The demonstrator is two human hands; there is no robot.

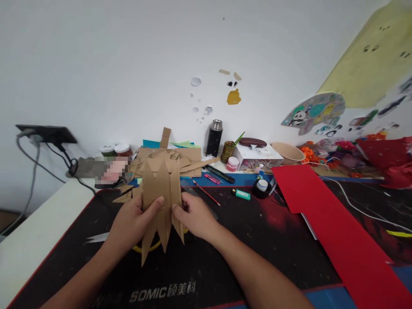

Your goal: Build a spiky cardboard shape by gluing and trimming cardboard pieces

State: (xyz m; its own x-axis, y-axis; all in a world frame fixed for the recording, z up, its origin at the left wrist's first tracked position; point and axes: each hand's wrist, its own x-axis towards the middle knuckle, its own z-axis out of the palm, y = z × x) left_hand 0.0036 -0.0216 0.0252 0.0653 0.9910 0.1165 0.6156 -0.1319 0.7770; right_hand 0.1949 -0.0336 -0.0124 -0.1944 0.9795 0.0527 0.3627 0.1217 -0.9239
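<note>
hands (195,214) hold jagged cardboard (165,189) over black mat (264,244), scissors (98,237); red sheet (336,223) at right

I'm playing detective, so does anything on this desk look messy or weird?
Yes: the cardboard scraps at the back lie in a jumbled heap, and the red paper on the right lies slantwise across the black mat. The held cardboard has jagged points, but those look cut on purpose.

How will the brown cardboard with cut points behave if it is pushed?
The cardboard looks thin, so probably light. Held between the left hand and right hand, it hardly sags, suggesting moderate stiffness. Its narrow points would likely bend.
</note>
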